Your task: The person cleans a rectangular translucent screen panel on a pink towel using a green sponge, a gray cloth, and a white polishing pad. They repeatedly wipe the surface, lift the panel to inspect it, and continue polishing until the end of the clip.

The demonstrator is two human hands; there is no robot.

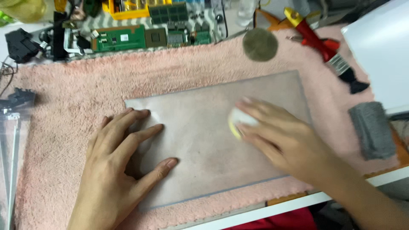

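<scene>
A clear rectangular sheet (204, 123) lies flat on a pink fluffy towel (72, 89). My left hand (117, 166) rests flat on the sheet's left part, fingers spread, pressing it down. My right hand (281, 138) is blurred with motion and holds a small round white and yellow pad (238, 121) against the sheet's right half. The pad is partly hidden under my fingers.
Green circuit boards (119, 38) and small parts lie along the far edge. A round grey disc (260, 44), a red-handled tool (313, 38) and a black brush (349, 74) sit at the back right. A grey cloth block (374, 130) is at right, a clear bag (10, 140) at left.
</scene>
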